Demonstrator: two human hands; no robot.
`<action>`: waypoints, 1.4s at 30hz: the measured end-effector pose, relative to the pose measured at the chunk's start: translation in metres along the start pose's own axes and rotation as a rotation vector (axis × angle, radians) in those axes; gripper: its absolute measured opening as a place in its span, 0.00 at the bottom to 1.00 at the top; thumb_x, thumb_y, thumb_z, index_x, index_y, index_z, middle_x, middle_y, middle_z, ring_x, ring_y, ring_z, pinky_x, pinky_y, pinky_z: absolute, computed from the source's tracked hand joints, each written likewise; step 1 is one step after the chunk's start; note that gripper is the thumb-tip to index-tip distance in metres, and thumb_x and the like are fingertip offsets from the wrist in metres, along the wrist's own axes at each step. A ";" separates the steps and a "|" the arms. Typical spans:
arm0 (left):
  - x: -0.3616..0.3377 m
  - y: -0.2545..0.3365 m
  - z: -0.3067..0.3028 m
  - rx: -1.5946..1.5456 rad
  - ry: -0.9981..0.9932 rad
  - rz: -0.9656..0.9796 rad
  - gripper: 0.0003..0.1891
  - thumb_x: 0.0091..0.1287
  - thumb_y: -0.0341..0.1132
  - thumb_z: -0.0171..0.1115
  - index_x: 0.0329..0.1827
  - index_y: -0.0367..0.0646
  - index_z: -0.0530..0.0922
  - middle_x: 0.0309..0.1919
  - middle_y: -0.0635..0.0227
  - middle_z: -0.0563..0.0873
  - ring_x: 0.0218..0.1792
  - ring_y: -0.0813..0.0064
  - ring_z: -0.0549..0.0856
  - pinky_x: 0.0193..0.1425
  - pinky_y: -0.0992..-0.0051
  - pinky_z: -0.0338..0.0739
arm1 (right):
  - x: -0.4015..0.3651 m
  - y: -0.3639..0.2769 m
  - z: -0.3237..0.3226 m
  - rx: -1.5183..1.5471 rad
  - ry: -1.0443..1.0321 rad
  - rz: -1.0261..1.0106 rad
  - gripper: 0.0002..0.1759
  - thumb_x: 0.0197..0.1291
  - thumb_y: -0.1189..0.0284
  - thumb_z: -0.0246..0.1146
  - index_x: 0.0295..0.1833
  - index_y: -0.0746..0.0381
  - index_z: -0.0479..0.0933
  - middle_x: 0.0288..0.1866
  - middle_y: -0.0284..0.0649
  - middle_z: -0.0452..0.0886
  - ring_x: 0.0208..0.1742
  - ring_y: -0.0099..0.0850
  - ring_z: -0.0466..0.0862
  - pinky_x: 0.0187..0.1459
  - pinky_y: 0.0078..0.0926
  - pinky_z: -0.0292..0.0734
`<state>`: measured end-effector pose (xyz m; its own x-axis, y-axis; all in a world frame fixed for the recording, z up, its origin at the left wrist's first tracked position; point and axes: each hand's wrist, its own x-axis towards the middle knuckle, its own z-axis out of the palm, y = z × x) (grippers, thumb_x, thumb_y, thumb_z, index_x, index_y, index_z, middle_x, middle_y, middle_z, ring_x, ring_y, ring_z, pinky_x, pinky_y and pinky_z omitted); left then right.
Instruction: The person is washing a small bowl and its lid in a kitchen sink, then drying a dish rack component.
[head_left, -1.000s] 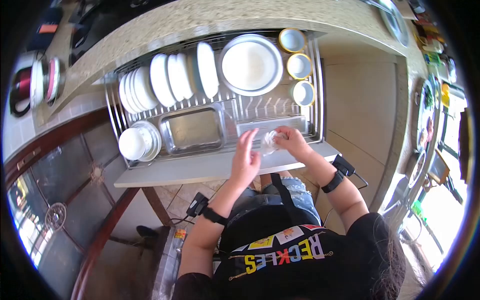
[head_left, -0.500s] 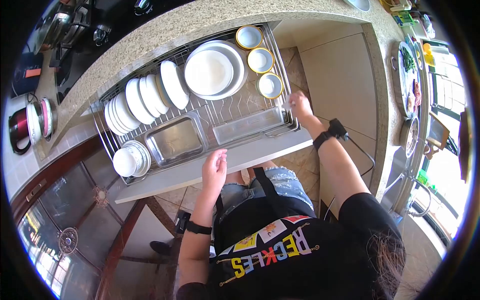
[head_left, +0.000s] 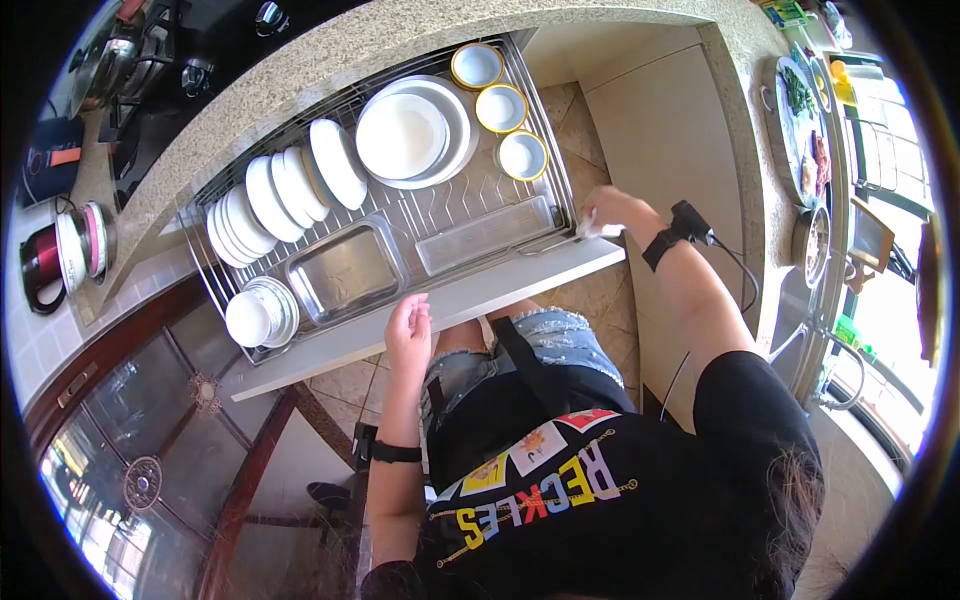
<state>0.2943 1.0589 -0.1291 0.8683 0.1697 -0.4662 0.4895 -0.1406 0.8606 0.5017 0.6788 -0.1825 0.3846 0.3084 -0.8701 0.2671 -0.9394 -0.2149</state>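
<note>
My right hand (head_left: 618,209) is at the right front corner of the pulled-out dish drawer (head_left: 470,305). Its fingers are closed on a small crumpled white cloth (head_left: 590,228), which might be tissue; it meets the top of the drawer front. My left hand (head_left: 408,328) hangs just in front of the drawer front's middle, loosely curled with fingers apart and nothing in it. Nearest to the right hand inside the drawer is a long clear plastic tray (head_left: 485,236). Left of that lies a rectangular metal tray (head_left: 347,272).
White plates (head_left: 268,200) stand in the wire rack, beside stacked large white bowls (head_left: 400,137). Three yellow-rimmed bowls (head_left: 522,155) line the right side. Small bowls (head_left: 250,320) sit at the left front. A stone counter (head_left: 330,45) overhangs the back; a cabinet wall (head_left: 660,130) stands to the right.
My right hand has moved from the drawer's right rail down toward the front panel's right end, the white cloth with it. My left hand has shifted slightly left with the view.
</note>
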 end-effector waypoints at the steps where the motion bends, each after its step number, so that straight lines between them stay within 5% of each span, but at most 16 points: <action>1: 0.001 -0.001 0.000 -0.001 -0.001 -0.001 0.11 0.64 0.21 0.49 0.48 0.36 0.74 0.39 0.66 0.80 0.39 0.80 0.79 0.44 0.79 0.77 | 0.001 -0.004 0.010 -0.001 -0.002 0.001 0.14 0.41 0.74 0.65 0.38 0.62 0.81 0.37 0.45 0.83 0.41 0.41 0.83 0.41 0.33 0.78; 4: -0.007 -0.007 0.002 0.039 0.019 -0.025 0.11 0.64 0.21 0.48 0.48 0.37 0.74 0.38 0.67 0.80 0.39 0.80 0.79 0.44 0.79 0.76 | 0.009 -0.042 0.052 -0.211 0.069 0.178 0.12 0.51 0.72 0.57 0.39 0.65 0.81 0.39 0.47 0.82 0.44 0.41 0.83 0.42 0.36 0.78; 6: -0.010 -0.009 0.004 0.016 0.016 -0.053 0.11 0.64 0.22 0.49 0.47 0.37 0.74 0.38 0.67 0.80 0.39 0.81 0.79 0.44 0.80 0.76 | 0.023 -0.086 0.052 -0.266 -0.125 -0.102 0.15 0.53 0.70 0.55 0.43 0.66 0.79 0.42 0.48 0.81 0.46 0.42 0.81 0.44 0.36 0.77; 9: -0.014 -0.012 0.010 0.149 0.045 -0.003 0.10 0.64 0.22 0.50 0.47 0.37 0.74 0.38 0.67 0.80 0.38 0.81 0.79 0.43 0.81 0.75 | 0.010 -0.158 0.056 -0.053 -0.023 -0.015 0.17 0.54 0.65 0.53 0.37 0.68 0.77 0.39 0.52 0.80 0.42 0.42 0.81 0.42 0.39 0.76; 11: -0.014 -0.010 0.012 0.151 0.064 0.017 0.10 0.62 0.23 0.52 0.46 0.38 0.75 0.38 0.66 0.80 0.38 0.78 0.79 0.43 0.78 0.75 | 0.001 -0.172 0.050 0.155 0.017 -0.214 0.16 0.54 0.64 0.53 0.36 0.67 0.76 0.39 0.50 0.80 0.42 0.41 0.81 0.41 0.39 0.75; 12: -0.014 -0.007 0.010 0.152 0.082 0.048 0.11 0.61 0.24 0.55 0.46 0.39 0.76 0.37 0.65 0.80 0.37 0.74 0.79 0.43 0.75 0.75 | 0.011 -0.138 0.062 0.288 0.076 -0.380 0.16 0.55 0.63 0.53 0.38 0.65 0.76 0.38 0.47 0.80 0.43 0.42 0.81 0.42 0.38 0.75; 14: -0.016 0.012 0.000 0.378 0.083 0.132 0.12 0.56 0.26 0.59 0.45 0.41 0.76 0.37 0.64 0.79 0.39 0.68 0.78 0.45 0.70 0.73 | -0.007 -0.102 0.026 -0.080 -0.222 0.192 0.15 0.55 0.64 0.55 0.43 0.61 0.76 0.41 0.42 0.81 0.46 0.39 0.80 0.44 0.36 0.75; 15: -0.017 0.018 -0.003 0.599 0.084 0.217 0.14 0.52 0.29 0.64 0.43 0.43 0.77 0.38 0.62 0.78 0.42 0.61 0.77 0.48 0.65 0.71 | -0.008 -0.057 0.033 -0.077 -0.082 0.200 0.14 0.53 0.66 0.55 0.43 0.61 0.78 0.41 0.42 0.81 0.47 0.40 0.80 0.45 0.39 0.76; 17: -0.017 0.017 -0.008 0.670 0.078 0.246 0.16 0.49 0.31 0.66 0.43 0.44 0.78 0.38 0.63 0.78 0.43 0.61 0.76 0.49 0.64 0.69 | -0.013 -0.036 0.028 0.011 -0.001 0.184 0.14 0.53 0.67 0.56 0.42 0.61 0.78 0.41 0.43 0.81 0.46 0.41 0.81 0.44 0.41 0.76; 27: -0.019 -0.019 -0.005 0.736 0.115 0.315 0.17 0.42 0.38 0.69 0.38 0.47 0.80 0.36 0.69 0.76 0.43 0.64 0.74 0.49 0.63 0.65 | 0.034 -0.130 0.054 -0.247 -0.088 0.054 0.15 0.49 0.63 0.64 0.42 0.59 0.80 0.45 0.44 0.81 0.46 0.40 0.81 0.47 0.34 0.77; 29: -0.017 -0.017 -0.006 0.733 0.106 0.314 0.17 0.43 0.38 0.69 0.38 0.46 0.80 0.36 0.68 0.76 0.43 0.64 0.74 0.49 0.63 0.65 | 0.029 -0.144 0.066 0.241 0.052 -0.058 0.14 0.50 0.65 0.64 0.43 0.58 0.80 0.46 0.44 0.80 0.48 0.40 0.80 0.49 0.32 0.75; 33: -0.018 -0.016 -0.007 0.734 0.093 0.294 0.16 0.44 0.37 0.68 0.38 0.46 0.80 0.36 0.68 0.76 0.43 0.63 0.74 0.50 0.64 0.64 | 0.023 -0.091 0.066 0.280 0.042 -0.241 0.13 0.52 0.70 0.59 0.45 0.54 0.80 0.43 0.44 0.80 0.50 0.40 0.78 0.52 0.34 0.72; 38: -0.018 -0.018 -0.005 0.740 0.104 0.305 0.15 0.44 0.36 0.68 0.37 0.45 0.80 0.36 0.67 0.76 0.43 0.63 0.74 0.50 0.63 0.64 | 0.002 -0.046 0.039 -0.089 0.040 -0.279 0.11 0.50 0.73 0.57 0.40 0.62 0.79 0.42 0.44 0.80 0.45 0.40 0.80 0.47 0.33 0.75; 42: -0.018 -0.019 -0.004 0.704 0.123 0.311 0.14 0.44 0.37 0.68 0.35 0.45 0.81 0.36 0.67 0.77 0.43 0.64 0.74 0.50 0.64 0.64 | 0.012 -0.098 0.038 -0.215 -0.106 -0.118 0.11 0.49 0.72 0.57 0.36 0.65 0.79 0.37 0.47 0.81 0.41 0.42 0.81 0.41 0.37 0.77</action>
<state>0.2687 1.0629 -0.1362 0.9791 0.1221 -0.1629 0.1963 -0.7786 0.5961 0.4461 0.7690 -0.1887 0.2480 0.3857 -0.8887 0.4909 -0.8409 -0.2280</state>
